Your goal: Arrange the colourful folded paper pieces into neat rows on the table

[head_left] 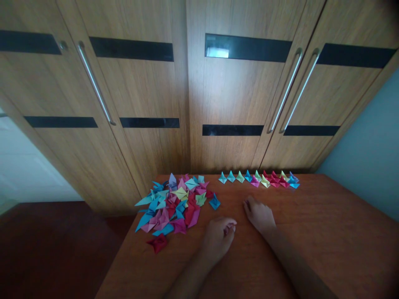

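My left hand [220, 237] is over the middle of the table, fingers curled in toward the thumb, and no object shows between them. Just to its right, my right hand [258, 215] rests low by the tabletop with its fingers bent closed; nothing shows in it. A loose pile of folded paper origami pieces [174, 203] in blue, pink, red, yellow and green lies left of my hands. One blue origami piece [215, 202] sits apart, between the pile and my hands. Beyond my right hand stands a row of small origami pieces [240, 177], doubled up toward its right end.
The brown wooden table [324, 241] reaches back to a wooden wardrobe [230, 91] with metal handles and black strips. A red origami piece [158, 243] lies near the table's left edge. At the right is a pale blue wall [368, 149].
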Tool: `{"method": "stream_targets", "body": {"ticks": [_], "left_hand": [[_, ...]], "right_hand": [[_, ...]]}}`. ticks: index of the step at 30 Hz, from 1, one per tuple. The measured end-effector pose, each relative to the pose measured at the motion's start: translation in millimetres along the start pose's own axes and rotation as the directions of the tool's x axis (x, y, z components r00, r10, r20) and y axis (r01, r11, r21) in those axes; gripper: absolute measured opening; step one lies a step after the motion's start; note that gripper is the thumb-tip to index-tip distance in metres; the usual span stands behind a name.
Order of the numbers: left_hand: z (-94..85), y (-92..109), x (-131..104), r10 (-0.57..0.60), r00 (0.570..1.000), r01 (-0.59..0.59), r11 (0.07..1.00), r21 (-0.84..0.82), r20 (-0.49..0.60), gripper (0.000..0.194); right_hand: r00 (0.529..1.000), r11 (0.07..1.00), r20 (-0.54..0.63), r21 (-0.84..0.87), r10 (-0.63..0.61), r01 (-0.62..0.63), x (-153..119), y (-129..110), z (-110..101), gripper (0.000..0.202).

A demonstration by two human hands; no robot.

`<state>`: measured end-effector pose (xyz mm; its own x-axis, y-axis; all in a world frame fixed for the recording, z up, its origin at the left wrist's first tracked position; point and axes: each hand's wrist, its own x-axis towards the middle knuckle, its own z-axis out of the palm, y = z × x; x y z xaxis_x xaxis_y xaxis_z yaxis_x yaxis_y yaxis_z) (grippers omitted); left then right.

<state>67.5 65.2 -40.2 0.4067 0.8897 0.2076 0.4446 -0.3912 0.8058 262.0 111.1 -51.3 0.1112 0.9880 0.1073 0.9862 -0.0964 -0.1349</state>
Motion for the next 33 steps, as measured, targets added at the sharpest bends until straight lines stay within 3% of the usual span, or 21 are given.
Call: {"method": "stream_targets", "body": {"ticks": [4, 9, 14, 17, 23, 26, 29, 31, 33], "left_hand": [[-14.5, -6, 7, 0.019, 0.995, -0.006, 0.990, 0.138, -0.095, 0.024], [-30.8, -15, 18, 0.023, 0.970, 0.074, 0.920, 0.384, -0.242, 0.024], [-30.0, -18, 23, -0.013, 0.984, 0.111, 0.826, 0.553, -0.179, 0.017], [-29.0, -18, 24, -0.023, 0.988, 0.105, 0.817, 0.567, -0.150, 0.014], [-33.2, -20, 20, 0.043, 0.984, 0.040, 0.896, 0.442, -0.175, 0.019], [-38.5, -19, 18, 0.091, 0.973, -0.011, 0.937, 0.350, -0.211, 0.023], [-44.4, -13, 15, 0.116, 0.966, -0.043, 0.953, 0.301, -0.229, 0.026], [-46.5, -8, 14, 0.116, 0.968, -0.050, 0.958, 0.283, -0.224, 0.027], [-46.4, -2, 12, 0.116, 0.972, -0.060, 0.963, 0.263, -0.204, 0.028]], "right_hand": [[0.998, 0.997, -0.002, 0.042, -0.069, 0.069, -11, -11, -2, 0.019], [0.995, 0.989, -0.018, 0.113, -0.096, 0.097, -7, -5, -2, 0.020], [0.995, 0.973, -0.040, 0.213, -0.086, 0.092, -5, 0, 0, 0.019], [0.995, 0.959, -0.050, 0.269, -0.082, 0.092, -5, 0, -1, 0.019], [0.994, 0.928, -0.056, 0.358, -0.090, 0.104, -4, 3, -1, 0.020], [0.989, 0.826, -0.052, 0.545, -0.137, 0.143, -5, 2, -2, 0.021], [0.966, 0.603, -0.070, 0.769, -0.247, 0.210, -8, -4, -7, 0.021], [0.949, 0.503, -0.081, 0.832, -0.305, 0.233, -13, -11, -11, 0.024], [0.937, 0.468, -0.088, 0.848, -0.338, 0.249, -18, -19, -13, 0.029]]}}
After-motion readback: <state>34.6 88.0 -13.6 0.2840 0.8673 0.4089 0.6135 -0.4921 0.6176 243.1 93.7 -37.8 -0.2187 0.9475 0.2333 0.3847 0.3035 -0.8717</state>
